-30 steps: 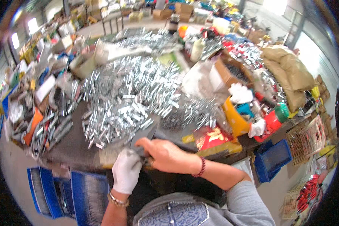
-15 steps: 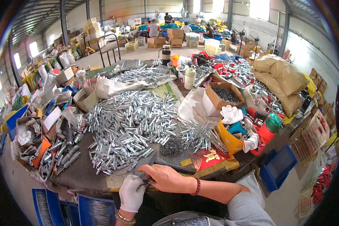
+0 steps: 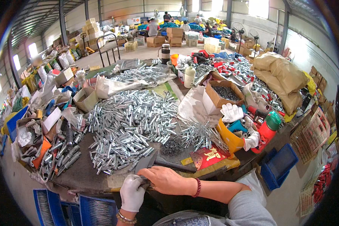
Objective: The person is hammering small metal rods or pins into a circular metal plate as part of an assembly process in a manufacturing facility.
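Observation:
My left hand point(image 3: 132, 194), in a white glove, is closed at the near edge of the table. My bare right hand point(image 3: 166, 180), a dark red bead bracelet on its wrist, meets it with bent fingers. Something small and dark between the fingertips is mostly hidden, and I cannot make out its kind. Just beyond my hands lies a hammer-like tool with a flat grey head point(image 3: 145, 162) and a dark handle point(image 3: 175, 166). Ahead spreads a big heap of shiny metal tubes point(image 3: 133, 122). A small pile of dark pins point(image 3: 172, 147) and a bundle of thin metal rods point(image 3: 199, 135) lie to its right.
An open carton point(image 3: 223, 94) of dark small parts, a cut yellow container point(image 3: 228, 136) and a red bottle point(image 3: 266, 132) with a green cap stand at right. Blue bins of rods point(image 3: 98, 210) sit below the table's left edge; another blue bin point(image 3: 278, 165) is at right.
My right hand has drawn slightly down and closer to my left, baring more of the grey tool head. My left hand has hardly moved.

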### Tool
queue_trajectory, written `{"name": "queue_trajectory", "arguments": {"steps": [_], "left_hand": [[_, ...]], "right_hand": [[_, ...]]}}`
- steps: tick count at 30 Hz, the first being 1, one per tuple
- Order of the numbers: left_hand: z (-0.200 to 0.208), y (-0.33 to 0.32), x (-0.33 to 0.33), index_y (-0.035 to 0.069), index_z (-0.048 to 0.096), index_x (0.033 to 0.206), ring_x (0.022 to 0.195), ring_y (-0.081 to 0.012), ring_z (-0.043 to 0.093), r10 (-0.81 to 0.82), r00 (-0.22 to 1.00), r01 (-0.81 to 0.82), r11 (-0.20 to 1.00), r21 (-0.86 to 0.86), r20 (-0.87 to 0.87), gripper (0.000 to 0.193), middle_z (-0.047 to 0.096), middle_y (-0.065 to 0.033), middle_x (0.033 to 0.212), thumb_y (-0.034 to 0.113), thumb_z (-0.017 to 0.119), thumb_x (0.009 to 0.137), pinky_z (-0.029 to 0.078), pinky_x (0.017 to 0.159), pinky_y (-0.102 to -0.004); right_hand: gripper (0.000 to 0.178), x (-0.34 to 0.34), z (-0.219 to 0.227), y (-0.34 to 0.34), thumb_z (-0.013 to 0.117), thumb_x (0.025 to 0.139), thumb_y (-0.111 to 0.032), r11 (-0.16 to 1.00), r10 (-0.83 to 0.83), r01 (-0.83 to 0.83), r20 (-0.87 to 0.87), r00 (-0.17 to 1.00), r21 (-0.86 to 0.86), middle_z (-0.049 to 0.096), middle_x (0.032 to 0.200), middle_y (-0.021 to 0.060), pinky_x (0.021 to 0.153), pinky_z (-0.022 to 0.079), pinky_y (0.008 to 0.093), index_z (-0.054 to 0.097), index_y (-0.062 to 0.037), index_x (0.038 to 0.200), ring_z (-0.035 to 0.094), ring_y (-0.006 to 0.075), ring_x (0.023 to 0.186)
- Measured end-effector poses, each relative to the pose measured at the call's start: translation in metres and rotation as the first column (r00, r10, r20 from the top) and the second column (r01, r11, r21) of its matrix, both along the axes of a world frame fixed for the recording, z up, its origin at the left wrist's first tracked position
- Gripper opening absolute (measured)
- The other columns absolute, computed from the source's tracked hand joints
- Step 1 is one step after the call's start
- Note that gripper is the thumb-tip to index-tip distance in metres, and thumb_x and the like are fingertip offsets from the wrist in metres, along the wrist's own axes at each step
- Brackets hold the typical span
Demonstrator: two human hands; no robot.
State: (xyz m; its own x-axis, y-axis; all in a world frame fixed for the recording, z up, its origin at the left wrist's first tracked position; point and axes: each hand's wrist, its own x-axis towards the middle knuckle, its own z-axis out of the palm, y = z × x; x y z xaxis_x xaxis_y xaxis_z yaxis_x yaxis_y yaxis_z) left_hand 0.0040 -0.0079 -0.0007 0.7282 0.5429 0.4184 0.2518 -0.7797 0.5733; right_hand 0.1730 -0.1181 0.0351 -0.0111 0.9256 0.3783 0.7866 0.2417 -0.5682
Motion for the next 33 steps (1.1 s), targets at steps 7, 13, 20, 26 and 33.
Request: {"name": "queue_trajectory", "arguments": {"steps": [7, 13, 20, 26, 33], "left_hand": [[-0.005, 0.002, -0.002, 0.006, 0.076, 0.088, 0.096, -0.0321, 0.069, -0.012, 1.0, 0.012, 1.0, 0.004, -0.013, 0.017, 0.07, -0.0101, 0.098, 0.007, 0.085, 0.074, 0.057, 0.083, -0.0415], [-0.002, 0.002, -0.001, 0.007, 0.078, 0.09, 0.097, -0.0326, 0.069, -0.006, 1.0, 0.006, 1.0, -0.014, -0.013, 0.017, 0.07, -0.0105, 0.098, 0.007, 0.084, 0.074, 0.057, 0.084, -0.0417], [0.003, -0.002, -0.001, 0.007, 0.079, 0.092, 0.098, -0.0334, 0.07, -0.002, 1.0, 0.0, 0.997, -0.081, -0.029, 0.015, 0.071, -0.0111, 0.099, 0.006, 0.082, 0.078, 0.057, 0.085, -0.0415], [0.006, -0.002, 0.0, 0.007, 0.08, 0.094, 0.096, -0.0322, 0.07, -0.015, 1.0, 0.014, 0.997, -0.072, -0.015, 0.017, 0.072, -0.0112, 0.096, 0.007, 0.084, 0.078, 0.057, 0.084, -0.0403], [0.004, -0.001, 0.001, 0.007, 0.08, 0.092, 0.095, -0.0318, 0.07, 0.011, 1.0, -0.011, 0.995, -0.095, -0.006, 0.015, 0.072, -0.0109, 0.097, 0.005, 0.083, 0.078, 0.057, 0.083, -0.0402]], "right_hand": [[0.055, 0.0, 0.002, 0.0, 0.07, 0.083, -0.001, 1.0, -0.012, 0.012, 0.006, 1.0, -0.002, 0.066, 0.097, 0.0201, 0.086, 0.053, 0.0512, 0.051, -0.0026, 0.134, 0.067, 0.0417, 0.099], [0.055, 0.002, 0.005, 0.0, 0.07, 0.083, -0.001, 1.0, 0.006, -0.006, 0.003, 1.0, -0.007, 0.067, 0.097, 0.0201, 0.086, 0.053, 0.0514, 0.051, -0.0026, 0.135, 0.067, 0.0421, 0.099], [0.052, -0.001, 0.003, -0.002, 0.067, 0.084, 0.0, 1.0, -0.001, 0.002, 0.022, 1.0, -0.009, 0.068, 0.099, 0.0194, 0.087, 0.054, 0.0505, 0.051, -0.002, 0.134, 0.067, 0.0412, 0.1], [0.053, -0.005, 0.0, -0.003, 0.067, 0.084, 0.0, 1.0, -0.007, 0.005, 0.08, 0.997, 0.023, 0.068, 0.103, 0.0174, 0.086, 0.054, 0.0488, 0.051, -0.002, 0.135, 0.067, 0.0391, 0.101], [0.05, 0.002, -0.013, -0.005, 0.065, 0.087, 0.0, 0.996, -0.015, 0.009, 0.072, 0.997, 0.089, 0.068, 0.105, 0.0159, 0.089, 0.054, 0.0472, 0.053, -0.0031, 0.135, 0.066, 0.0377, 0.103]]}}
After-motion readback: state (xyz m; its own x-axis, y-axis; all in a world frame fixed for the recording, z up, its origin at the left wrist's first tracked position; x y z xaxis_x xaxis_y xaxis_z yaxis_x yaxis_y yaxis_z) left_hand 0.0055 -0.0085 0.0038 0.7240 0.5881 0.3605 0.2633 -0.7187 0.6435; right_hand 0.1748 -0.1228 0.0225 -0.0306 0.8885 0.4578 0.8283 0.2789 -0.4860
